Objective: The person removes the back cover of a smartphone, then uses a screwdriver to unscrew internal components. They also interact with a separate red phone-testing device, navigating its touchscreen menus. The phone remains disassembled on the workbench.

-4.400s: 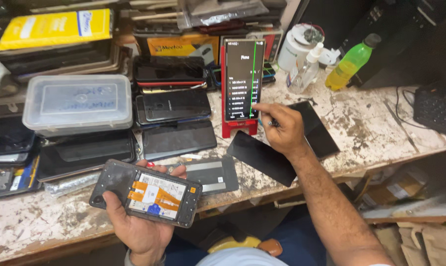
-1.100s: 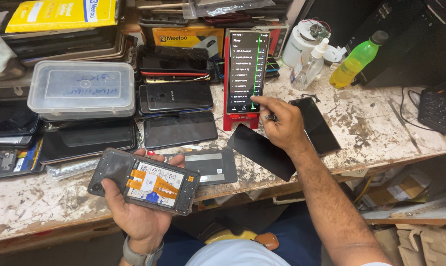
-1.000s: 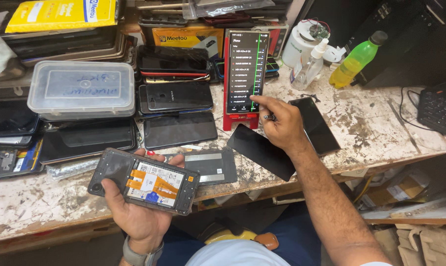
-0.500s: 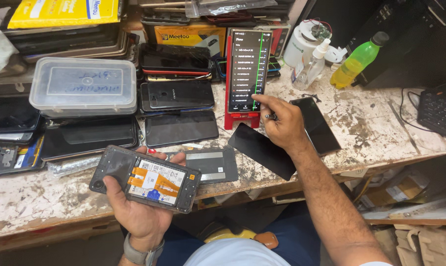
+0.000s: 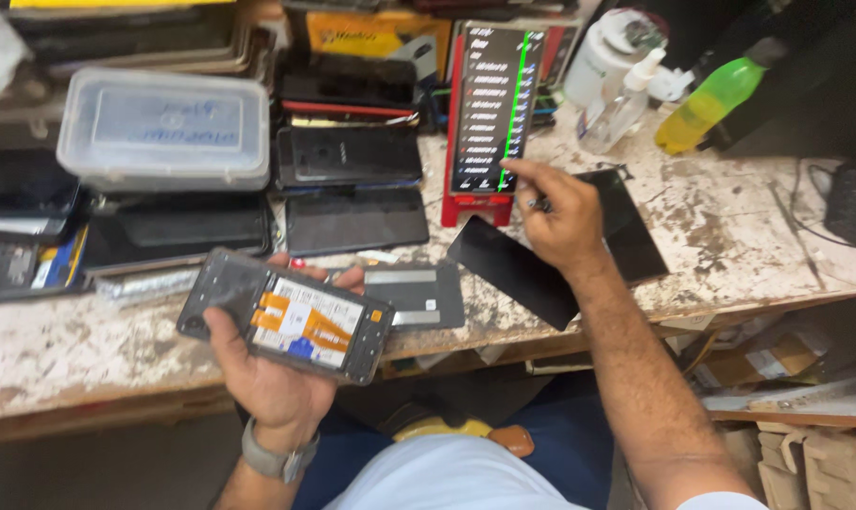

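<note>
Opened phone, back cover off, orange flex strips and a white label exposed, lies face-down across the left hand, held over the near edge of the workbench; fingers wrap its far edge, thumb pressed on the dark end at left. Right hand is raised above the bench, index finger extended to the lower edge of the lit screen of an upright phone, other fingers curled around a small dark tool, kind not discernible. Upright phone shows a list of rows with a green vertical line along its right side; it stands in a red stand. Under the right wrist: two black glass panels, overlapping, flat on the bench. Just beyond the opened phone: a grey flat module. Further left: clear lidded plastic box atop stacked dark phones. Far right: white pump bottle, green bottle. Bench surface is worn and paint-stained.
</note>
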